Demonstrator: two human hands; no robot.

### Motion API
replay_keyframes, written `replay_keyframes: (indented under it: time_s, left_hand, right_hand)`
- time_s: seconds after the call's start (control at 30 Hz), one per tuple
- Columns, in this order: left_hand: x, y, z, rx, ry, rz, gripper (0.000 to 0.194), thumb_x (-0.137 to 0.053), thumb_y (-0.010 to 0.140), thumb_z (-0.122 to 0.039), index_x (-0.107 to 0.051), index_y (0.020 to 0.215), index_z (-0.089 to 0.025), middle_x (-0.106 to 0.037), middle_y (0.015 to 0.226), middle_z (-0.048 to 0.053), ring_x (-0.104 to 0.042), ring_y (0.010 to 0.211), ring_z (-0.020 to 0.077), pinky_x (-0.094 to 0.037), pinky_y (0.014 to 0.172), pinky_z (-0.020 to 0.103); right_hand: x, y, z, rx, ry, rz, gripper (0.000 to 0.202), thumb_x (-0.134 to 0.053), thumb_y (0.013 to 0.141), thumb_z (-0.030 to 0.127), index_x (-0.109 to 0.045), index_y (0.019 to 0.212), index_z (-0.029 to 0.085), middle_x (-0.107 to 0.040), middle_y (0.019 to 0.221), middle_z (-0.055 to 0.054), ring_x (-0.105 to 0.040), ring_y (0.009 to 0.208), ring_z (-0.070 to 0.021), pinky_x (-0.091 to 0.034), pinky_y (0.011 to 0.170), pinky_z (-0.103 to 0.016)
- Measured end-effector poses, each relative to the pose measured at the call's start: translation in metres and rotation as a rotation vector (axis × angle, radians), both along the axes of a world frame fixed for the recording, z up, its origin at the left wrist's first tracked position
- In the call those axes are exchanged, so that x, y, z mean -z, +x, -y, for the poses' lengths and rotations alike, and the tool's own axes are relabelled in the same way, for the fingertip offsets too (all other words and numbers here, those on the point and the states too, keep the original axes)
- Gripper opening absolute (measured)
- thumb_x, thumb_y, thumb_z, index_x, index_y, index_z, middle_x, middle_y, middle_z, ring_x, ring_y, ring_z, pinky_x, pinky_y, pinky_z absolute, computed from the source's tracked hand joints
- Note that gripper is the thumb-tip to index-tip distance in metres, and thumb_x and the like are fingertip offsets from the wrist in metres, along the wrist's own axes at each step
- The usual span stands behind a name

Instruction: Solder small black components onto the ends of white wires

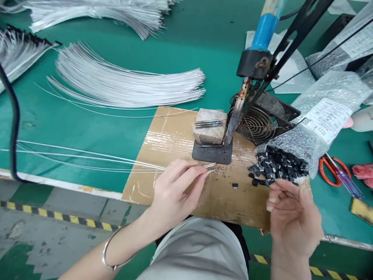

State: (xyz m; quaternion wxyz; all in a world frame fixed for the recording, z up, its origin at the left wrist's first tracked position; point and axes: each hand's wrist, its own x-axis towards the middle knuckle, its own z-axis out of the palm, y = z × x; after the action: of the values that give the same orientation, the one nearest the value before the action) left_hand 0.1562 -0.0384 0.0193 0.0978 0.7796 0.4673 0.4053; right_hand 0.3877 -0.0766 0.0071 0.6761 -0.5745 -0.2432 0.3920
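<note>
My left hand [180, 184] is closed in a pinch on several thin white wires [116, 156]. Their short ends stick out past my fingertips, and their long tails run left across the bench. My right hand [294, 217] is at the near edge of a pile of small black connectors [279, 165], fingers loosely curled and apart, with nothing visible in them. One loose black connector [234, 186] lies on the brown board [224, 210] between my hands. Above the board, a soldering iron [237, 109] with a blue handle points down, its tip beside a pale block [210, 134].
A small fan [256, 122] stands behind the iron. A bubble-wrap bag [326, 101] and orange-handled scissors [335, 171] are at the right. A large bundle of white wires [131, 85] lies at the back left. A black cable [13, 116] hangs at the left edge.
</note>
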Motion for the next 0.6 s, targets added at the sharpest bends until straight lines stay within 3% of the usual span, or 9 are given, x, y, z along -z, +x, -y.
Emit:
replay_keyframes:
  time_s: [0.2, 0.4, 0.6]
  left_hand:
    - [0.011, 0.001, -0.006, -0.146, 0.05, -0.022, 0.009, -0.07, 0.09, -0.007, -0.071, 0.092, -0.016, -0.068, 0.101, 0.009, -0.068, 0.091, 0.0181, -0.056, 0.078, 0.03]
    - [0.028, 0.006, -0.018, -0.132, -0.004, -0.097, 0.008, -0.066, 0.094, -0.011, -0.071, 0.09, -0.016, -0.07, 0.09, 0.008, -0.066, 0.085, 0.0205, -0.054, 0.077, 0.034]
    - [0.033, 0.006, -0.013, -0.126, 0.029, -0.155, 0.007, -0.068, 0.093, -0.014, -0.073, 0.089, -0.017, -0.071, 0.092, 0.01, -0.063, 0.083, 0.0231, -0.046, 0.072, 0.038]
  right_hand:
    - [0.008, -0.002, 0.004, -0.078, 0.031, 0.021, 0.025, -0.072, 0.086, 0.039, -0.082, 0.081, 0.017, -0.076, 0.069, -0.007, -0.064, 0.048, -0.0141, -0.052, 0.037, -0.023]
    - [0.011, -0.004, 0.006, -0.112, 0.079, 0.1, 0.02, -0.07, 0.089, 0.031, -0.083, 0.082, 0.017, -0.076, 0.07, -0.007, -0.065, 0.046, -0.0151, -0.053, 0.039, -0.026]
    - [0.012, -0.001, 0.009, -0.088, 0.069, 0.108, 0.018, -0.075, 0.085, 0.031, -0.081, 0.078, 0.016, -0.076, 0.07, -0.007, -0.065, 0.048, -0.016, -0.052, 0.04, -0.027]
